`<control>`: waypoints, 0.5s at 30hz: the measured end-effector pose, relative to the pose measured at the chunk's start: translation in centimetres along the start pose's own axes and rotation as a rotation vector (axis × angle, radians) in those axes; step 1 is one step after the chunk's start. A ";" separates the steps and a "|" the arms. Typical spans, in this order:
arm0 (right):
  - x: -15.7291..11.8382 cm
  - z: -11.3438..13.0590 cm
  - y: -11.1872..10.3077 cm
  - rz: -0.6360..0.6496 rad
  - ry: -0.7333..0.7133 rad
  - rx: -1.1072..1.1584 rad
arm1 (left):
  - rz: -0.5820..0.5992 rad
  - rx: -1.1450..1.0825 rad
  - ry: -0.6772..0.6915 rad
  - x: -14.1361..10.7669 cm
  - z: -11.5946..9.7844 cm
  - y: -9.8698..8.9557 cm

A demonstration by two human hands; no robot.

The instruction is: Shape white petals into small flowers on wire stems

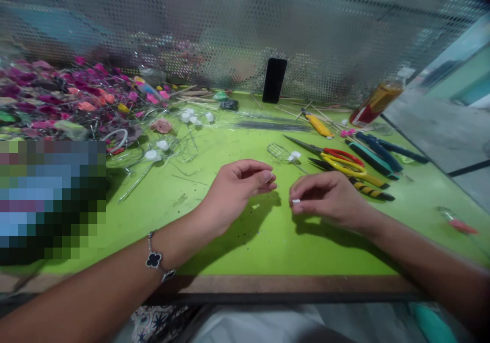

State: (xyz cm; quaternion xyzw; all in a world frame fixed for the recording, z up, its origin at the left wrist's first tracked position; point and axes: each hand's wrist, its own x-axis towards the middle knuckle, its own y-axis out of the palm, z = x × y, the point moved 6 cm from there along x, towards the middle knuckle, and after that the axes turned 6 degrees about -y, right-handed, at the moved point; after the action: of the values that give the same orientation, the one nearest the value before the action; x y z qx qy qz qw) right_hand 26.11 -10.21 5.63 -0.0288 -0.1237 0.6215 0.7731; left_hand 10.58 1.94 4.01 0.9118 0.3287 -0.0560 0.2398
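My left hand (242, 187), with a bracelet (153, 260) at the wrist, hovers over the middle of the green tabletop (229, 251). Its thumb presses against the fingers; what they hold, if anything, is too small to make out. Opposite it, my right hand (333, 196) pinches a small white piece (296, 201) between thumb and fingertips. A gap separates the two hands. Just beyond them lies a looped wire piece (278, 152) with a white bit (294, 156) at its end. Scissors with red and yellow handles (346, 160) lie beyond my right hand.
Pink and purple craft flowers (57, 98) pile up at the left. A dark phone (274, 80) leans on the perforated metal screen (214, 31). Blue-handled pliers (394, 146), a yellow cutter (318, 126) and a bottle (377, 103) occupy the right. White pieces (153, 155) lie left of centre.
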 end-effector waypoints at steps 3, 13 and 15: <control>0.0 -0.1 0.0 0.009 0.031 0.030 | 0.002 0.021 0.012 0.1 -0.1 -0.1; -0.6 1.3 1.7 0.222 -0.186 -0.340 | -0.014 0.022 0.046 0.3 -0.8 -0.3; -0.8 2.1 2.3 0.283 -0.288 -0.423 | -0.014 0.041 0.051 0.3 -1.0 -0.2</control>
State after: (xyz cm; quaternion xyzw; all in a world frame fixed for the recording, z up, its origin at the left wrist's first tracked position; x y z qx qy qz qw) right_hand 23.23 -10.72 7.12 -0.1175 -0.3538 0.6812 0.6301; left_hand 10.65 2.70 4.70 0.9153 0.3397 -0.0411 0.2123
